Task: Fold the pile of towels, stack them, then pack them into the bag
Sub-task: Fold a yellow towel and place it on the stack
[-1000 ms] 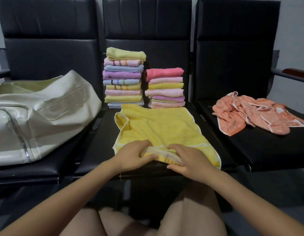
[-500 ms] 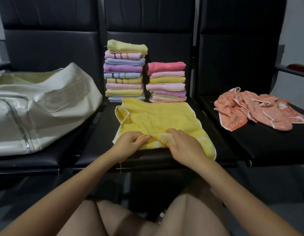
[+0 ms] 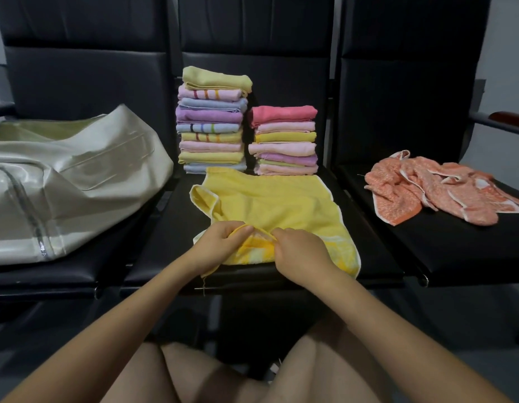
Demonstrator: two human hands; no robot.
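So you've got two stacks (image 3: 246, 132) folded on the middle seat (image 3: 171, 228), both hands (image 3: 252, 251) pinching the yellow towel's (image 3: 275, 199) near edge, with the orange ones (image 3: 435, 187) and packing the bag (image 3: 72, 181) still left.

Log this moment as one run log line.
step: folding | left hand: pinches yellow towel near edge | right hand: pinches same edge | two stacks behind | orange towel: unfolded | bag: unpacked
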